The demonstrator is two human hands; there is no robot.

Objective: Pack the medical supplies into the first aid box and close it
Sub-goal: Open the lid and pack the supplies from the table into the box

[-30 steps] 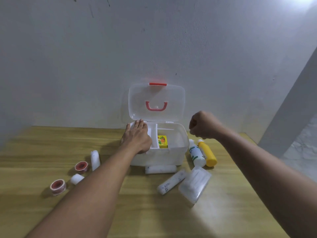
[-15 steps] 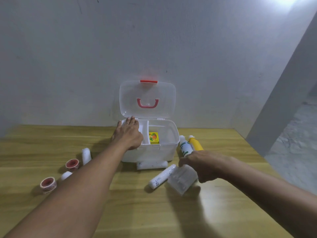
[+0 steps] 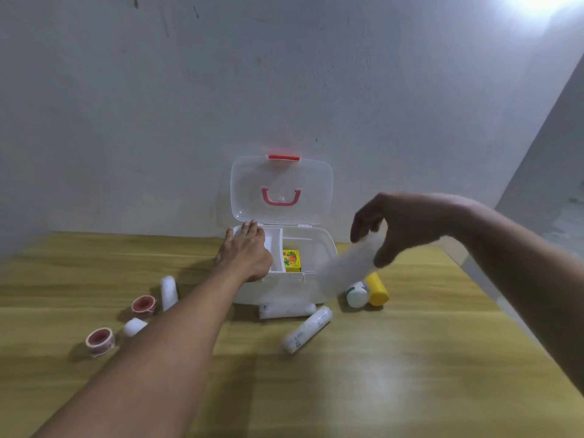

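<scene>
The white first aid box (image 3: 281, 292) stands open on the wooden table, its clear lid (image 3: 281, 188) upright with a red handle. A small yellow box (image 3: 291, 260) lies inside the right compartment. My left hand (image 3: 245, 254) rests flat on the box's left rim. My right hand (image 3: 401, 222) holds a clear plastic packet (image 3: 347, 267) in the air, just right of the box. Two white bandage rolls (image 3: 308, 330) lie in front of the box. A white bottle (image 3: 356, 294) and a yellow bottle (image 3: 377, 290) lie at its right.
Two red-cored tape rolls (image 3: 143, 305) (image 3: 99, 340) and two small white rolls (image 3: 168, 292) (image 3: 134, 327) lie left of my left arm. A grey wall rises directly behind the box. The table's right edge (image 3: 474, 273) drops to the floor.
My right hand came down onto the clear packet on the table, closed on it and lifted it up beside the box. My left hand stayed on the box rim.
</scene>
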